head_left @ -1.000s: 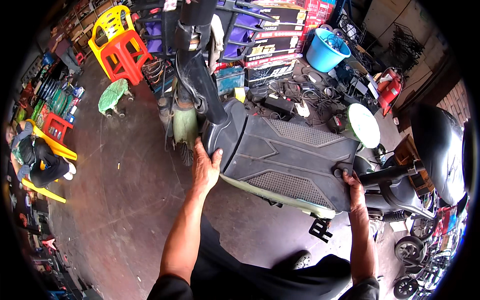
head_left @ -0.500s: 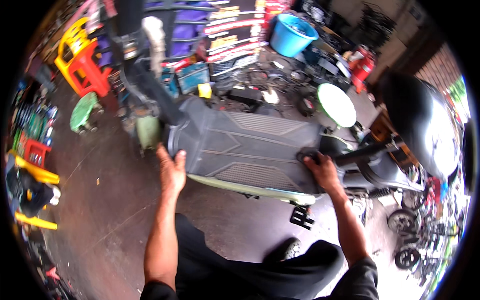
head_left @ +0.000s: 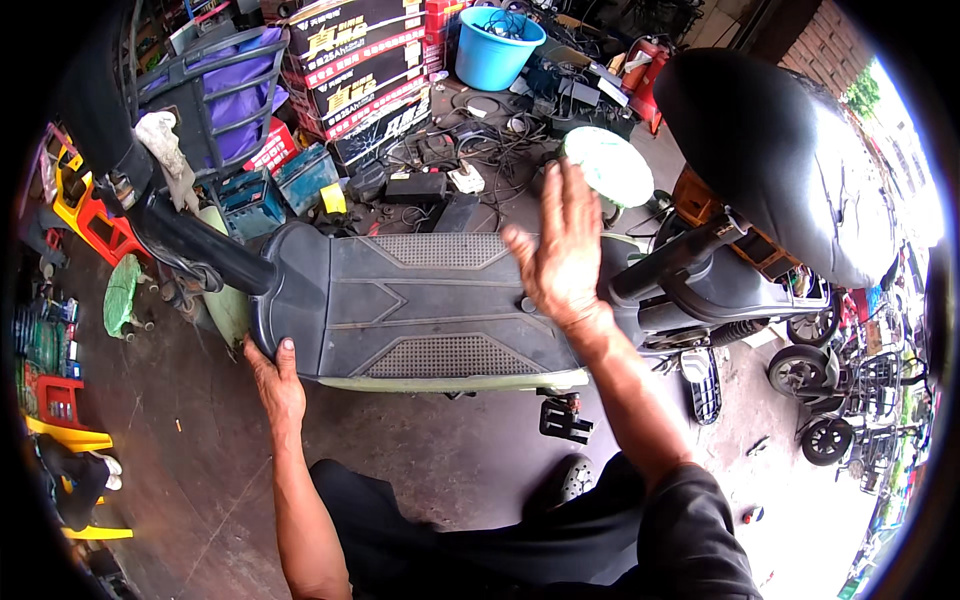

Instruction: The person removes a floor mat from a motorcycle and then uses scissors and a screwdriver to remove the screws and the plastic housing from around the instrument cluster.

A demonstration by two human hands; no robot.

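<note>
One footboard (head_left: 420, 318) lies across the middle of the view, its long sides running from 9 to 3 o'clock; take its centre for the clock. The left hand (head_left: 278, 390) is at its near front corner, toward 8 o'clock: the grip is partly closed on the edge, thumb up against the side, the other fingers mostly hidden. The right hand (head_left: 568, 260) is raised over the rear end, toward 2 o'clock, its grip wide open, thumb spread, palm holding nothing. One small knob (head_left: 528, 304) sits just left of its wrist.

Two studded pads (head_left: 452, 357) run along the long edges, one at 12, one at 6. One column (head_left: 215, 245) rises off the front end at 10; one seat (head_left: 780, 170) stands at 2. One pedal (head_left: 567, 418) juts past the near edge at 4, narrowing the room there. Bare floor (head_left: 200, 480) opens widely at 8, with a slimmer strip at 6 between the edge and the person's legs (head_left: 470, 540).

The far side is tighter: two blue batteries (head_left: 308, 178) at 10, stacked boxes (head_left: 355, 65) at 11, tangled cables (head_left: 495, 150) and one tub (head_left: 498, 50) at 12.
</note>
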